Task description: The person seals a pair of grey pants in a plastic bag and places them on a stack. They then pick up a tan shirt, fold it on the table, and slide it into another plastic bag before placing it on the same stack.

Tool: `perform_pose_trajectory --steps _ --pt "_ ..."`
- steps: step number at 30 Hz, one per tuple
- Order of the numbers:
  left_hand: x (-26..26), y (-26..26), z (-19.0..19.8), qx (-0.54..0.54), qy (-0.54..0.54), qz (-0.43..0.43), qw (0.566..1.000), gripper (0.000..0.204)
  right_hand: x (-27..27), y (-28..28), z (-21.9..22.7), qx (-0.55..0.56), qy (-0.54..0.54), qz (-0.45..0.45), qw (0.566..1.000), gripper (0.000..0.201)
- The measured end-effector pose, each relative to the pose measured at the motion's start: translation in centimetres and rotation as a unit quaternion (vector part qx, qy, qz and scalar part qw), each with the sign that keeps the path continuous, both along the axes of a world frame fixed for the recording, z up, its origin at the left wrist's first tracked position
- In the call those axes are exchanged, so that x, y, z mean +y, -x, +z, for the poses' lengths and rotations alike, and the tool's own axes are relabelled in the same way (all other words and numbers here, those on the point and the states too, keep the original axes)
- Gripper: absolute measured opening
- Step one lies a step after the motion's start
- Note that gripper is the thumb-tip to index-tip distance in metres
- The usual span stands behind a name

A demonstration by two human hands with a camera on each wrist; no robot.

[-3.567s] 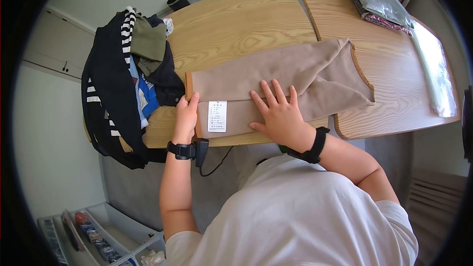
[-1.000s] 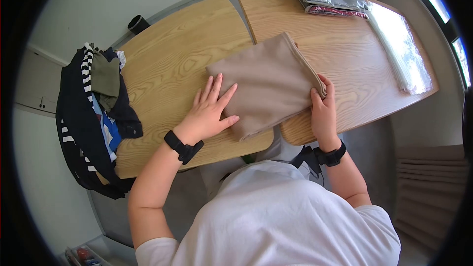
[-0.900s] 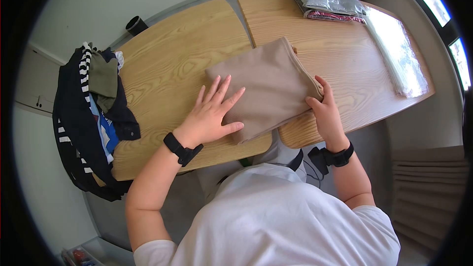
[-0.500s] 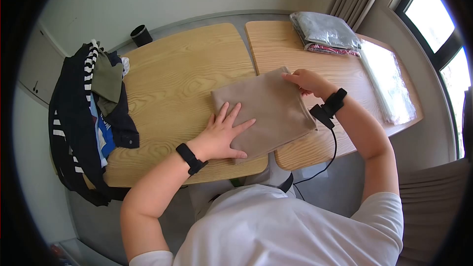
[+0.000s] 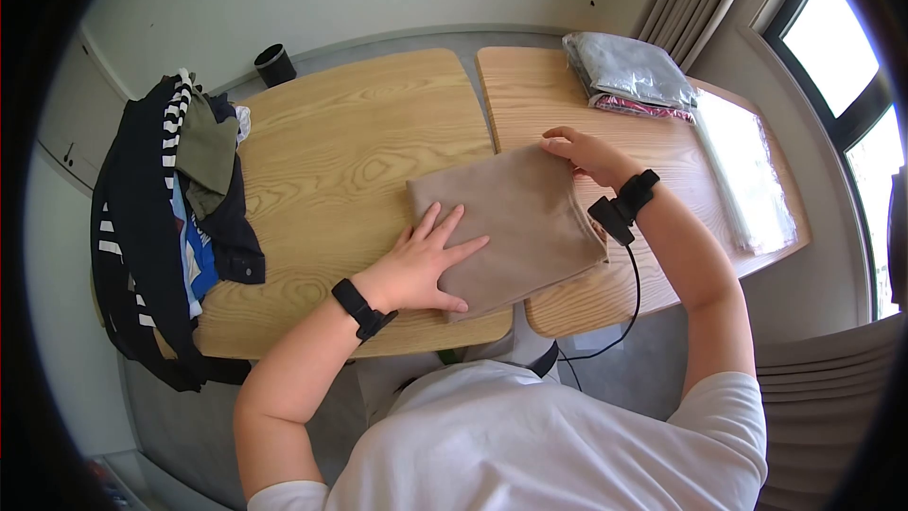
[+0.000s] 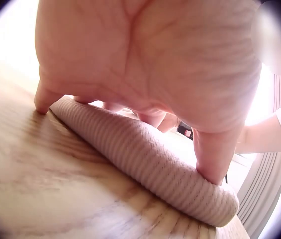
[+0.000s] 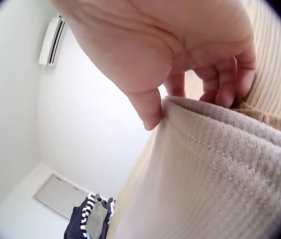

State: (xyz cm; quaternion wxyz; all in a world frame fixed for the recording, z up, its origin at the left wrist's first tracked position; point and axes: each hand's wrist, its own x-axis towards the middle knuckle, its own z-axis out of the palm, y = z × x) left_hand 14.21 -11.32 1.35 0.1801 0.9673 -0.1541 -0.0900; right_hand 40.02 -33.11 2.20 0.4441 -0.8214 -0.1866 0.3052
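Note:
A taupe knit garment [image 5: 515,218] lies folded into a rough rectangle across the gap between two tables. My left hand [image 5: 421,265] rests on its left part with fingers spread. In the left wrist view, the fingertips and thumb of this left hand [image 6: 145,64] bear down along the rounded, ribbed fold [image 6: 145,159]. My right hand [image 5: 588,159] pinches the garment's far right corner. The right wrist view shows the thumb of the right hand [image 7: 180,55] at one side of the stitched hem [image 7: 230,154] and curled fingers at the other. Orange-brown trim [image 7: 272,121] shows inside the layers.
A heap of dark, striped and olive clothes [image 5: 142,237] hangs over the left table edge. Bagged garments [image 5: 629,71] and clear plastic bags [image 5: 747,170] lie on the right table [image 5: 515,85]. A black bin [image 5: 274,65] stands behind. A cable [image 5: 629,322] trails from the right wrist camera.
The long garment has been folded over into a shorter rectangle. My right hand has shifted from its near right corner to its far right corner. My left hand has stayed spread on top lately.

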Motion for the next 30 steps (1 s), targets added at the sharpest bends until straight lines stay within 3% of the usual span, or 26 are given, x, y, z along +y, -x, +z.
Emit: perform_pose_trajectory --steps 2,6,8,12,15,17,22,24,28,30 --pt "0.1 0.0 -0.3 -0.002 0.001 0.000 1.000 0.091 -0.2 -1.0 -0.3 0.061 -0.003 0.064 0.996 0.042" --pt "0.0 -0.1 0.0 0.000 0.007 0.000 1.000 0.091 -0.5 -1.9 -0.9 0.078 -0.016 0.070 0.994 0.032" --pt "-0.5 0.2 1.1 -0.006 -0.016 -0.003 1.000 0.091 -0.3 -1.8 -0.8 0.075 -0.004 0.001 0.997 0.027" --pt "-0.9 0.3 1.0 0.029 -0.005 -0.023 0.999 0.090 0.2 -1.6 -0.7 0.039 0.024 -0.054 0.997 0.028" --pt "-1.0 0.3 0.2 0.008 -0.015 -0.025 1.000 0.090 -0.4 -2.5 -0.7 0.032 0.074 -0.028 0.996 0.025" --pt "-1.0 0.2 0.1 0.009 -0.014 -0.027 0.999 0.090 -2.1 -2.1 0.3 0.034 0.020 0.091 0.995 0.031" --pt "-1.1 0.2 -0.2 0.003 -0.009 -0.016 1.000 0.090 -5.2 1.7 1.5 0.100 0.003 0.051 0.994 0.045" --pt "-1.1 0.2 -0.4 0.002 -0.002 -0.018 1.000 0.090 -6.6 4.9 2.3 0.075 0.013 0.030 0.997 0.048" --pt "-0.9 0.2 -0.5 -0.008 -0.001 -0.021 1.000 0.091 -7.5 10.7 3.1 -0.090 0.132 -0.041 0.986 0.060" --pt "-0.9 0.2 -0.5 -0.008 -0.001 -0.023 1.000 0.091 -8.5 12.2 1.0 -0.109 0.095 -0.079 0.986 0.055"
